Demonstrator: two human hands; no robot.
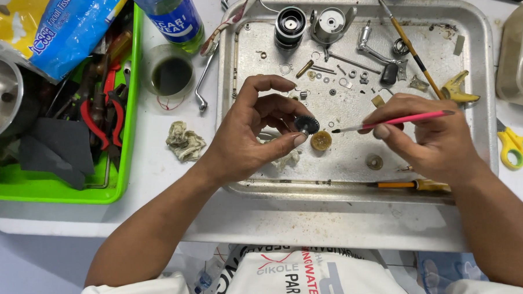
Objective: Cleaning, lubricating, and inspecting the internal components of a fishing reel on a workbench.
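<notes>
Two bare hands work over a dented metal tray (pixel 472 52) that spreads out beneath and beyond them, its floor scattered with small screws, washers and fishing-reel parts. Well to the outer side of the left hand (pixel 255 135) sits a bright green bin (pixel 54 192) heaped with red-handled pliers (pixel 101 120) and other tools, and above that hand's knuckles, off the tray's edge, stands a clear cup of dark liquid (pixel 169 72). Beyond the fingertips of both hands, at the tray's far rim, rest a black reel spool (pixel 290 25) and a silvery reel housing (pixel 332 23). A crumpled rag (pixel 185 141) lies on the table just outside the left wrist. Outside the right hand (pixel 429 138), past the tray's rim, lie yellow-handled scissors (pixel 513 145). The right hand is closed on a thin pink-handled brush (pixel 399 121), gripped between thumb and fingers, its dark tip reaching across toward the left hand. The left hand pinches a small black toothed gear (pixel 307 124) between thumb and fingertips, held just above the tray, with the brush tip near it but not clearly touching. Directly below the gear, between the two hands, a small round brass-coloured part (pixel 321 140) lies on the tray.
</notes>
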